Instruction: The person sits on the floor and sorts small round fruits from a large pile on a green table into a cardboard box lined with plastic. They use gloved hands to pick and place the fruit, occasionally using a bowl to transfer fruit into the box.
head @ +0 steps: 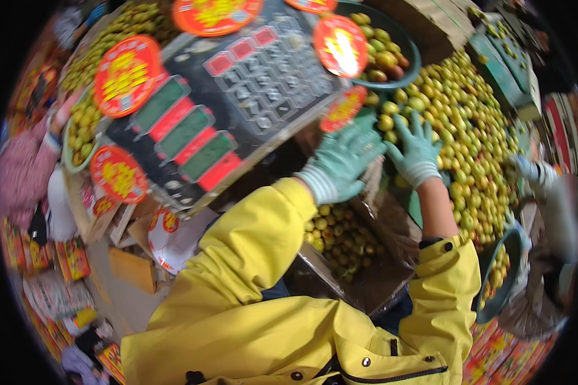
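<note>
My right hand (417, 150), in a green-coated work glove with a striped cuff, lies with fingers spread on the near edge of a heap of yellow-green jujubes (467, 144). To its left my left hand (346, 161), gloved alike, is stretched flat with its fingertips towards the right hand. I see nothing held in either hand. Below and between my forearms stands a lined box (390, 269) with jujubes (342, 240) in it. Just beyond the hands is a dark teal basin (412, 72) of larger-looking, redder jujubes (383, 53).
A pricing scale's keypad and display panel (197, 106), with round red stickers, fills the upper left. On the right, another person's gloved hand (522, 166) is at the heap, near a basin (501, 288). A person in a pink sleeve (31, 168) is by a green basket (79, 139).
</note>
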`<action>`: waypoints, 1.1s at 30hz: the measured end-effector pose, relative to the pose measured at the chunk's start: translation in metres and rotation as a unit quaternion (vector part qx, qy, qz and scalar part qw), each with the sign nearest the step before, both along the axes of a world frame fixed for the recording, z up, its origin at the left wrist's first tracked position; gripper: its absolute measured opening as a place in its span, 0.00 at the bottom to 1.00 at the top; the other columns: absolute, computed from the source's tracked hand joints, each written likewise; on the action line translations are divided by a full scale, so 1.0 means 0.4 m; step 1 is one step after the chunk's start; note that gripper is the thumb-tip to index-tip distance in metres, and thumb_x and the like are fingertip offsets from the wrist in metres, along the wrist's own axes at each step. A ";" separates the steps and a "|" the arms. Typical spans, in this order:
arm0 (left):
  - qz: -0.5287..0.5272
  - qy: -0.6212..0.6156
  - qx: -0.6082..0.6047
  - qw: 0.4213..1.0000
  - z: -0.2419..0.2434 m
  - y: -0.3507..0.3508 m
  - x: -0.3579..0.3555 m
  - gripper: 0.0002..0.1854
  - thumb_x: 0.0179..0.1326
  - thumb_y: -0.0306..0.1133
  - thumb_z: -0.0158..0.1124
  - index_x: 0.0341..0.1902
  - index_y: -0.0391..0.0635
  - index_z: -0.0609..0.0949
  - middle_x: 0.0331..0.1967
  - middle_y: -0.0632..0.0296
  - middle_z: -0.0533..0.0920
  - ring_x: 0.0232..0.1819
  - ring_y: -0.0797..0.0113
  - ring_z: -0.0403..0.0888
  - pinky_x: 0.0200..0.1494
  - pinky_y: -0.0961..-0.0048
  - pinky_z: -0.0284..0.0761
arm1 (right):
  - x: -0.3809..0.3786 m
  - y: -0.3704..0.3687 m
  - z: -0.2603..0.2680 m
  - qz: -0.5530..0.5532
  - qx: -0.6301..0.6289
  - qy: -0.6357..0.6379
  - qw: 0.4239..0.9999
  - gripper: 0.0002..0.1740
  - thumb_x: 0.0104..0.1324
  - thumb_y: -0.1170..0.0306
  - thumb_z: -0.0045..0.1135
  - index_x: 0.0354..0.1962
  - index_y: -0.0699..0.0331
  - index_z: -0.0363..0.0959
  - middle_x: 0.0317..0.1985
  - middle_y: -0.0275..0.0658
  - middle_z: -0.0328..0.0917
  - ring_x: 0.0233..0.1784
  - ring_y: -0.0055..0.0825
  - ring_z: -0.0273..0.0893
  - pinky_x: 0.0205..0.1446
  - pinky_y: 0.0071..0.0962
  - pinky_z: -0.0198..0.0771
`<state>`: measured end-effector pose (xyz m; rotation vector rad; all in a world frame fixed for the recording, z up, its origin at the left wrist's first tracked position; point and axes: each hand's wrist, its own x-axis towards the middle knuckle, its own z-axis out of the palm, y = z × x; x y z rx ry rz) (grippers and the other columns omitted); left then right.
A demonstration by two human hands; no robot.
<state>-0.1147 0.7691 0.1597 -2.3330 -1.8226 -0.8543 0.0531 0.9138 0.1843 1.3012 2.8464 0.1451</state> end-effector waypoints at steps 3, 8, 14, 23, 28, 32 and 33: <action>0.012 -0.017 -0.001 1.000 -0.010 -0.012 -0.009 0.39 0.47 0.47 0.70 0.66 0.54 0.73 0.65 0.55 0.69 0.73 0.49 0.58 0.73 0.43 0.48 | 0.043 -0.076 0.011 -0.022 -0.012 -0.028 0.999 0.39 0.65 0.44 0.53 0.71 0.43 0.59 0.77 0.40 0.50 0.77 0.55 0.48 0.70 0.76 0.44; 0.028 0.003 -0.026 0.999 -0.023 -0.036 -0.027 0.42 0.43 0.45 0.74 0.66 0.55 0.72 0.67 0.56 0.67 0.73 0.50 0.57 0.75 0.42 0.44 | 0.166 -0.397 0.052 -0.005 -0.027 -0.014 1.000 0.44 0.56 0.49 0.65 0.68 0.54 0.62 0.74 0.52 0.52 0.73 0.62 0.51 0.69 0.74 0.45; 0.016 0.006 -0.058 0.998 -0.011 -0.015 0.000 0.44 0.43 0.46 0.76 0.67 0.52 0.71 0.67 0.55 0.67 0.72 0.49 0.58 0.75 0.40 0.43 | 0.305 -0.631 0.000 0.110 -0.171 0.161 0.966 0.30 0.55 0.62 0.66 0.55 0.63 0.73 0.61 0.54 0.69 0.64 0.53 0.68 0.71 0.60 0.55; 0.033 0.012 -0.058 0.998 -0.013 -0.029 -0.014 0.42 0.43 0.45 0.75 0.66 0.52 0.72 0.69 0.56 0.66 0.73 0.49 0.58 0.75 0.41 0.43 | 0.214 -0.403 0.073 0.074 0.006 0.174 0.982 0.29 0.57 0.66 0.65 0.55 0.64 0.70 0.62 0.55 0.66 0.66 0.55 0.63 0.69 0.57 0.55; 0.022 0.012 -0.052 0.998 -0.005 -0.014 -0.008 0.42 0.44 0.45 0.74 0.66 0.52 0.72 0.70 0.55 0.66 0.74 0.48 0.56 0.75 0.41 0.43 | 0.087 -0.137 -0.008 0.059 0.018 0.228 0.972 0.28 0.61 0.59 0.61 0.56 0.60 0.70 0.62 0.54 0.66 0.64 0.54 0.64 0.66 0.50 0.62; 0.015 0.012 -0.048 0.999 -0.011 -0.022 -0.016 0.42 0.45 0.45 0.73 0.67 0.52 0.71 0.69 0.55 0.66 0.74 0.49 0.56 0.76 0.41 0.41 | 0.053 -0.197 -0.034 0.062 0.043 0.159 0.984 0.16 0.56 0.68 0.61 0.43 0.60 0.74 0.49 0.45 0.71 0.54 0.47 0.70 0.56 0.41 0.72; 0.018 0.013 -0.050 0.998 -0.020 -0.028 -0.022 0.42 0.45 0.45 0.73 0.68 0.52 0.71 0.69 0.55 0.66 0.74 0.49 0.56 0.76 0.41 0.41 | 0.073 -0.234 -0.057 0.049 0.056 0.194 0.978 0.14 0.55 0.72 0.60 0.41 0.60 0.74 0.48 0.45 0.71 0.53 0.47 0.70 0.55 0.39 0.72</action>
